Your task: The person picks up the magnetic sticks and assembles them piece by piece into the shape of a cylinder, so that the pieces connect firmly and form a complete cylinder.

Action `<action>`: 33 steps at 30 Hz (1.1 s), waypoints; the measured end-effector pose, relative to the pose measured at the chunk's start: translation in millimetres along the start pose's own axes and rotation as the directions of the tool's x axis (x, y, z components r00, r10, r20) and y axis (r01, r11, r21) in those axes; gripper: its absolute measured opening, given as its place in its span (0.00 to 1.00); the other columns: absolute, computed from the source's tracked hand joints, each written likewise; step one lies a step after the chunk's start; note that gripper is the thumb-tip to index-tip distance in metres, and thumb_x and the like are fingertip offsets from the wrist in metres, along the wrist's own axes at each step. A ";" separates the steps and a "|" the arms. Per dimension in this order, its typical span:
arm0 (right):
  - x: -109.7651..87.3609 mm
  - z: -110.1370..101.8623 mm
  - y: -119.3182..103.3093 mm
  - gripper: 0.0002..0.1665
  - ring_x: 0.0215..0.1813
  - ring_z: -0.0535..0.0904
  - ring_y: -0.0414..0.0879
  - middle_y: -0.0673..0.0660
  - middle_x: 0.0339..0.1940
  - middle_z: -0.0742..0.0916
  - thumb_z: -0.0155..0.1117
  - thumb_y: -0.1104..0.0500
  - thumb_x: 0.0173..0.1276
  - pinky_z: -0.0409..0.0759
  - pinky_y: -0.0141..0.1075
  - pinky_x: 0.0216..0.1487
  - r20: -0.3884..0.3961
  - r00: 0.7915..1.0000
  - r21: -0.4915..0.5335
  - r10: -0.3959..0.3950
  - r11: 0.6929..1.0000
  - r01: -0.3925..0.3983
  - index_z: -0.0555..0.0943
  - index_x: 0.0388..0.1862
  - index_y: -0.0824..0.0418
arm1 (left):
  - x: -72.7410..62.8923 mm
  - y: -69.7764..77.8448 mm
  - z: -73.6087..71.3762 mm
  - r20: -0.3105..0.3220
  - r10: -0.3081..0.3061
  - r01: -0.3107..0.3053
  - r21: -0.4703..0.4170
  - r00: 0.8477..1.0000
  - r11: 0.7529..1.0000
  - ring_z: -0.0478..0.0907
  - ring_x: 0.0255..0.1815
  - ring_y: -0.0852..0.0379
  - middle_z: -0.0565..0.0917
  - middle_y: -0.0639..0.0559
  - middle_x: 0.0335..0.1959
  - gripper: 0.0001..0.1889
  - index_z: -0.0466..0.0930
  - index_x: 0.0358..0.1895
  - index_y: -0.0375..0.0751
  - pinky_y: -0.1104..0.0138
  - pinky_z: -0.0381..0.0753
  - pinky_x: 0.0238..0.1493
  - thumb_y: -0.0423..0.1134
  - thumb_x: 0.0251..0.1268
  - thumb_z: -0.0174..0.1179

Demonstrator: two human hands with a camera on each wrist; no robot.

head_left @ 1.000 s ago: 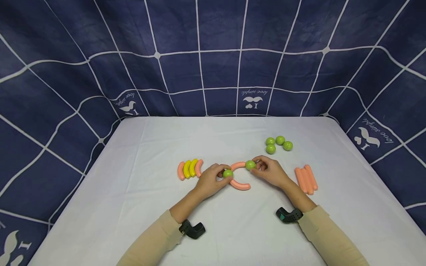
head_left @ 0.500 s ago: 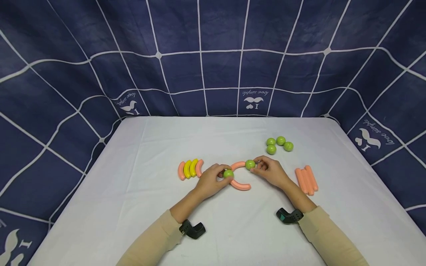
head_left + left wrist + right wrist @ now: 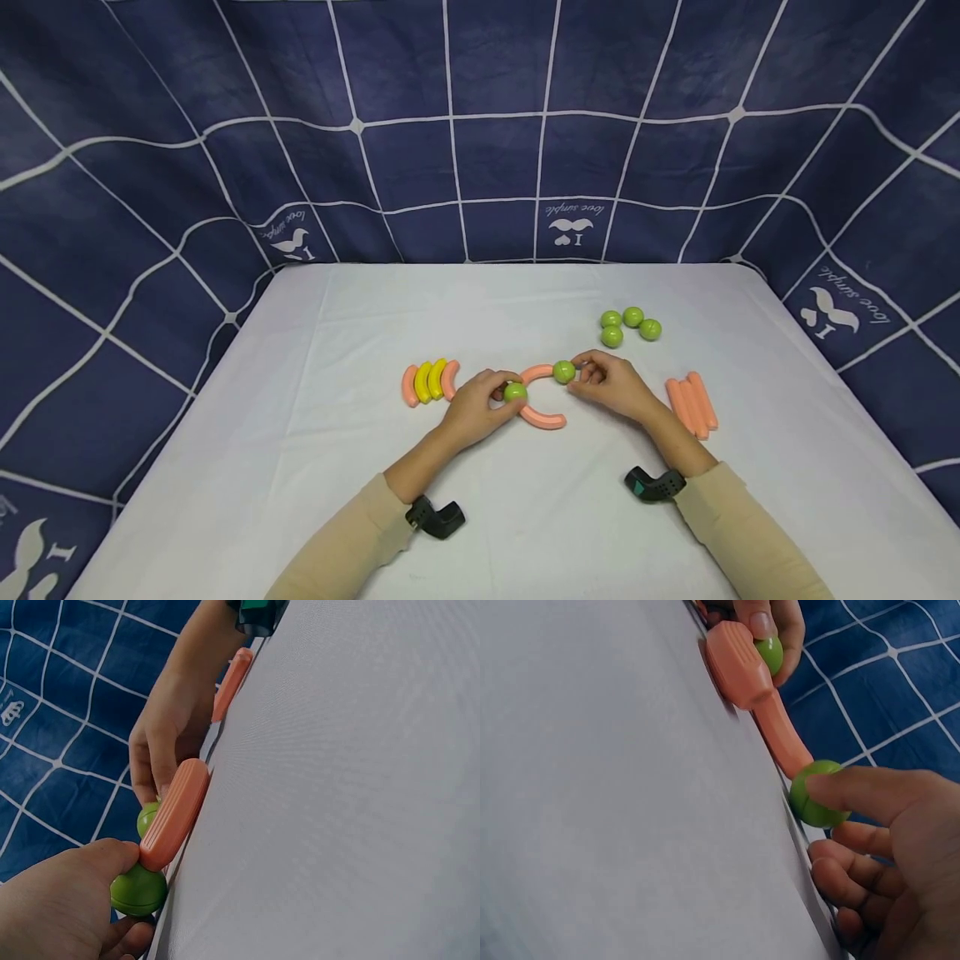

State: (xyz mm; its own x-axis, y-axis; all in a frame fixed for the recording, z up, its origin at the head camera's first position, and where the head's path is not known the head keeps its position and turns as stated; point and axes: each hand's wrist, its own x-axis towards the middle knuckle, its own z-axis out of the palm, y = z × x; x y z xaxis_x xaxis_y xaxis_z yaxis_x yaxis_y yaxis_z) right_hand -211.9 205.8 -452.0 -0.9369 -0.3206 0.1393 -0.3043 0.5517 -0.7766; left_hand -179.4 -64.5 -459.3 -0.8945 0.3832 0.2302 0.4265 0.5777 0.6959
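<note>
Two curved pink plastic pieces, the far one (image 3: 537, 372) and the near one (image 3: 543, 419), form an arc open to the right. At their left junction sits a green ball (image 3: 515, 392), which my left hand (image 3: 474, 408) pinches between thumb and fingers. A second green ball (image 3: 564, 372) is at the right end of the far piece. My right hand (image 3: 611, 386) holds that ball at its right side; in the right wrist view the thumb (image 3: 847, 786) lies on it. The near piece's right end is free. Ridges show on a pink piece (image 3: 176, 814) in the left wrist view.
Several loose green balls (image 3: 632, 325) lie behind the right hand. Straight pink rods (image 3: 691, 405) lie side by side at right. Short curved yellow and pink pieces (image 3: 430, 381) stand in a row at left. A white cloth (image 3: 480, 300) covers the table, with blue checked curtains (image 3: 495, 158) around.
The right hand has shifted very slightly to the right, its thumb covering less of its ball in the head view. The left hand and the pieces stay in place.
</note>
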 end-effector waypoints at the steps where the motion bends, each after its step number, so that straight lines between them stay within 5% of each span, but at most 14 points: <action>1: 0.7 -2.8 -1.1 0.20 0.30 0.74 0.44 0.52 0.29 0.81 0.73 0.60 0.59 0.73 0.32 0.31 0.014 1.000 0.000 0.001 1.000 -0.001 0.80 0.49 0.65 | 0.2 0.0 0.1 -0.003 0.004 -0.004 0.000 1.000 1.000 0.71 0.36 0.60 0.75 0.57 0.34 0.16 0.81 0.53 0.50 0.67 0.74 0.39 0.48 0.64 0.64; 9: 0.3 -33.9 -3.5 0.21 0.29 0.75 0.44 0.55 0.32 0.82 0.70 0.59 0.63 0.74 0.31 0.28 0.036 0.998 0.008 0.055 0.998 -0.056 0.79 0.51 0.69 | 1.5 -0.5 1.8 0.001 0.008 -0.008 -0.020 1.000 1.000 0.72 0.37 0.60 0.76 0.58 0.36 0.16 0.81 0.53 0.50 0.68 0.74 0.41 0.49 0.64 0.64; 21: -9.3 -94.4 1.4 0.22 0.38 0.74 0.44 0.60 0.39 0.83 0.64 0.54 0.69 0.73 0.28 0.35 -0.205 0.972 -0.097 0.113 0.986 -0.135 0.79 0.53 0.69 | 0.1 -2.2 2.7 -0.004 0.027 -0.027 0.010 1.000 1.000 0.71 0.35 0.61 0.75 0.58 0.34 0.16 0.81 0.53 0.49 0.69 0.73 0.38 0.48 0.64 0.64; 29: -6.3 -106.8 14.7 0.20 0.40 0.72 0.35 0.63 0.41 0.82 0.62 0.57 0.69 0.69 0.27 0.39 -0.363 0.928 -0.090 0.088 0.988 -0.129 0.79 0.53 0.71 | -0.5 -2.3 0.7 -0.003 0.024 -0.024 0.008 1.000 1.000 0.72 0.36 0.61 0.75 0.59 0.34 0.16 0.81 0.53 0.50 0.69 0.74 0.39 0.48 0.64 0.64; 33: -3.0 -106.2 21.7 0.21 0.44 0.73 0.42 0.65 0.43 0.81 0.62 0.58 0.68 0.68 0.29 0.42 -0.384 0.916 -0.080 0.113 0.985 -0.156 0.78 0.54 0.71 | -0.2 -1.8 -0.2 -0.001 0.023 -0.023 0.014 1.000 1.000 0.71 0.36 0.62 0.75 0.59 0.34 0.17 0.81 0.54 0.50 0.69 0.74 0.39 0.47 0.63 0.65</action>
State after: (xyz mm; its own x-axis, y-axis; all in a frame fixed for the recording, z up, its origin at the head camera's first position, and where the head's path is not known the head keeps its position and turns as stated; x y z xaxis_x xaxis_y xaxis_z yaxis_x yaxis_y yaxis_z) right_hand -234.0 300.5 -404.0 -0.9591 0.0646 0.2755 -0.1676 0.6551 -0.7368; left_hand -180.1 -65.8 -460.5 -0.8844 0.3958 0.2472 0.4492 0.5783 0.6810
